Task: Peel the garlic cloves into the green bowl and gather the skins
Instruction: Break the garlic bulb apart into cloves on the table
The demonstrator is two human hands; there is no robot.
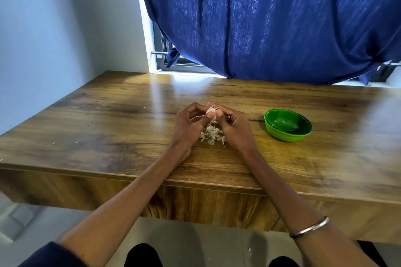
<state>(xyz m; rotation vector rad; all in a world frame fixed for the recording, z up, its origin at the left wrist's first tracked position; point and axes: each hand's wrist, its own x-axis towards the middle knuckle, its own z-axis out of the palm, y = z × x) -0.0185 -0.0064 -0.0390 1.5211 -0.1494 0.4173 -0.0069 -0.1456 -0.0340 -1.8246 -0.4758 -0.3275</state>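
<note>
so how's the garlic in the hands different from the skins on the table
The garlic is one rounded piece pinched above the table by the left hand and right hand; the skins are many thin flakes lying loose on the table beneath. Both are whitish.

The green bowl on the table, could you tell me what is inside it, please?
The green bowl looks empty: only its glossy inside with reflections shows. The near wall hides a little of the inside, so nothing there can be confirmed.
</note>
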